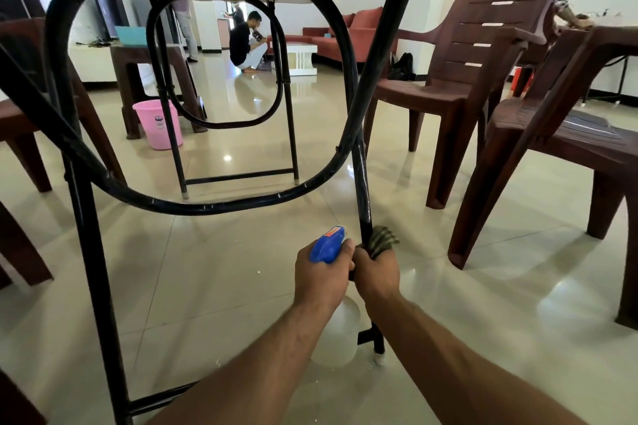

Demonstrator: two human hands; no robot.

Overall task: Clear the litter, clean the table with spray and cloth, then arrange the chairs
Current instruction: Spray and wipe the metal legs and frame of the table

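Black metal table leg (362,197) gets the wipe — the right hand (378,274) has its grip closed around the leg through the checked cloth (383,241), so rubbing covers all sides. Just left of that grip, the left hand (322,278) clasps the spray bottle (328,245) by its blue head, nozzle aimed at the leg — ready, I judge, to wet it.

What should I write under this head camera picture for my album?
Under the table, the right hand wipes a black table leg with a cloth while the left hand holds a spray bottle.
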